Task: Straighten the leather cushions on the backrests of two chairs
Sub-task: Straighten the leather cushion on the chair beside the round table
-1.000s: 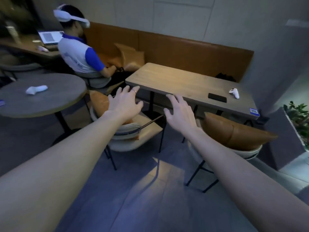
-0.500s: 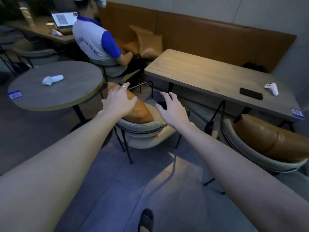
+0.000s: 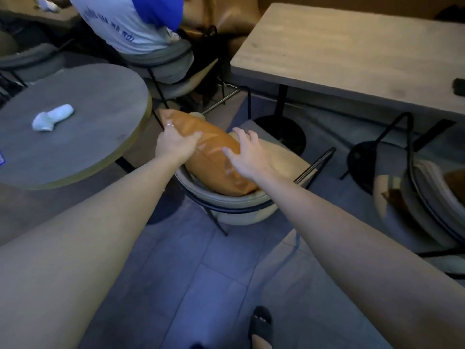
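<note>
An orange-brown leather cushion lies tilted against the curved backrest of the near chair. My left hand grips its upper left edge, thumb over the top. My right hand rests on the cushion's right side with fingers spread, pressing the leather. A second chair at the right edge carries another brown cushion, blurred and cut off by the frame.
A round grey table with a white controller stands left. A rectangular wooden table stands behind the chairs. A seated person in a white and blue shirt is just beyond. My sandalled foot is on the tiled floor.
I have moved closer to the near chair. Both hands, open above the cushion before, have come down onto it, and the left one has closed on its edge.
</note>
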The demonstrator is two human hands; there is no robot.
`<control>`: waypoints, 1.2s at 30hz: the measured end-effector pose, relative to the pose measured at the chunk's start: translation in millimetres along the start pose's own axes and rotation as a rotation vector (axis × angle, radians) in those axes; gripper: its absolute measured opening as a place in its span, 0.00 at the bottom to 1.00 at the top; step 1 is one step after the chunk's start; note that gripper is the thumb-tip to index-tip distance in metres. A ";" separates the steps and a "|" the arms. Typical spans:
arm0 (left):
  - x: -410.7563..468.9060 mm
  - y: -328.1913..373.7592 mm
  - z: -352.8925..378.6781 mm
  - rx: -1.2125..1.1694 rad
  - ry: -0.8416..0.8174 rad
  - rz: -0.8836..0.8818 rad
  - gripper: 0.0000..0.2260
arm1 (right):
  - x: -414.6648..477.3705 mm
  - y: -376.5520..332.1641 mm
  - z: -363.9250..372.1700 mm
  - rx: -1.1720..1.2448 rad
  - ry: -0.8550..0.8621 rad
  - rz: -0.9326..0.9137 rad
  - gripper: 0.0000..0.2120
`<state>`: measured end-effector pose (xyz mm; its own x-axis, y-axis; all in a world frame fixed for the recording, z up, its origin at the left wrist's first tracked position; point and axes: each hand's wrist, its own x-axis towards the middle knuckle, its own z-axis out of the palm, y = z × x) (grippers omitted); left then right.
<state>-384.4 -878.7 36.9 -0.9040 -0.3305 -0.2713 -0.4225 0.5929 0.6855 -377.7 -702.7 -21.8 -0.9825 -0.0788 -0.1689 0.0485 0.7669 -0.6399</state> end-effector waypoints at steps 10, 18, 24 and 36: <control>117.0 -51.0 20.9 -0.302 -0.082 -0.335 0.56 | 36.6 0.8 60.5 -0.079 -0.061 0.283 0.34; 181.0 -73.5 23.0 -0.427 -0.361 -0.423 0.73 | 30.5 -2.0 87.8 -0.320 0.132 0.335 0.32; 172.0 -87.6 32.0 -0.373 -0.409 -0.393 0.60 | 7.9 -11.2 89.3 -0.300 0.412 0.429 0.24; 169.4 -109.5 27.5 -0.367 -0.432 -0.379 0.57 | -86.5 35.9 163.2 1.048 0.478 0.976 0.37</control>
<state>-493.1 -979.5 -102.7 -0.6752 -0.0986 -0.7310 -0.7345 0.1812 0.6540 -261.6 -772.3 -152.5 -0.4443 0.5455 -0.7106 0.5978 -0.4102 -0.6887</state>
